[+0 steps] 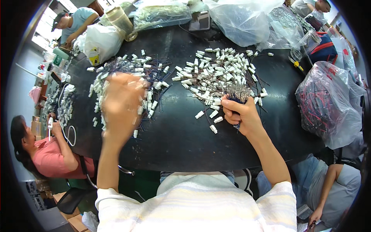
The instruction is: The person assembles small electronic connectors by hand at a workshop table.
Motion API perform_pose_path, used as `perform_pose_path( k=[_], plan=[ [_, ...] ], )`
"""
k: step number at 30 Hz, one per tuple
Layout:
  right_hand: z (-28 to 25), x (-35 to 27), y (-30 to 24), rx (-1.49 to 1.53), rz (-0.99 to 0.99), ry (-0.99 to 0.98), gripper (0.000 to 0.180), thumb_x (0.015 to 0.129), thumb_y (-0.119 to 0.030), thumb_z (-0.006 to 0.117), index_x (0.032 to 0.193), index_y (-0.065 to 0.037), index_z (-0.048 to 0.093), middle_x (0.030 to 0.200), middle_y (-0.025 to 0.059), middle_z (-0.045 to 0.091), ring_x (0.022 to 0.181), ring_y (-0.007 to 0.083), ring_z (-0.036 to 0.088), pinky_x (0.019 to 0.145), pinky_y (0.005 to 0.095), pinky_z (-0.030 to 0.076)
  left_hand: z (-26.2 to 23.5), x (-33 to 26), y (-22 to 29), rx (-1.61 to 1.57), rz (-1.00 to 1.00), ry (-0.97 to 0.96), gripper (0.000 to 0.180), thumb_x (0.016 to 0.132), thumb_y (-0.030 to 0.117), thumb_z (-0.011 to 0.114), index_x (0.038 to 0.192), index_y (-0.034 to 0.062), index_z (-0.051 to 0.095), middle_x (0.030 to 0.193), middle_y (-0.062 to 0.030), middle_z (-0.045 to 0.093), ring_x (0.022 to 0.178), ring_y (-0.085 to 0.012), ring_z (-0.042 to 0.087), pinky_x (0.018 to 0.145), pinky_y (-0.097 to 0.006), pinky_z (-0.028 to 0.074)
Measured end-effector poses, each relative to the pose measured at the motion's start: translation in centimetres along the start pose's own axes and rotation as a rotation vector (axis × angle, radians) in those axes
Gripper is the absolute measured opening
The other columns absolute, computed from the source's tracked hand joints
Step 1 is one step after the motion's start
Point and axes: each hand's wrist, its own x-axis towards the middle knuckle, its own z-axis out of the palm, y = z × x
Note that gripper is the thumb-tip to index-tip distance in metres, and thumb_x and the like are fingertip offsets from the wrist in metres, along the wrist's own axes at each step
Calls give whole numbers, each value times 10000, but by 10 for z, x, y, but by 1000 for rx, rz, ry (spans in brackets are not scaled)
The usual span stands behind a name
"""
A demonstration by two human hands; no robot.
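Note:
My right hand [247,114] is closed round a bundle of thin dark wires [238,92], whose metallic-looking tips fan out above the fist. It is held over the near edge of a pile of white plastic connectors on short dark wires [218,72]. My left hand [123,98], smeared by motion, is above a second heap of white connectors with dark blue wires [154,105]. Its fingers are too blurred to read, so what it holds, if anything, does not show. A few loose connectors [213,129] lie nearer to me than the right pile.
Clear plastic bags [241,25] and a phone [199,21] line the far side of the black table [170,145]. A bag of red and dark wires [322,104] sits at the right edge. Co-workers sit left [58,154], far left and right.

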Motion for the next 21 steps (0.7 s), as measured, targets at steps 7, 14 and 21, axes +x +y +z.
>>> perform_pose_path(
  k=[7,14,21],
  plan=[
    [13,-7,20,-346,-24,45,84,728,-33,654,775,1,592,598,-8,531,466,36,434,401,198,313,93,-31,78,-462,-145,-349,238,684,65,689,883,9,571,844,-96,534,783,-267,514,659,-352,433],
    [20,-9,32,-600,-179,58,60,737,-39,634,747,4,592,630,1,579,566,40,502,518,204,411,79,-45,72,-869,-668,-376,108,784,-4,617,890,2,593,719,-37,582,574,-62,488,511,-223,379],
    [15,-5,41,-817,-317,13,83,689,-2,663,746,15,605,636,12,585,577,33,523,518,196,423,82,-50,67,-1023,-706,-367,119,796,-1,618,914,-13,601,702,-16,567,576,-19,443,477,-171,331]
  ],
)
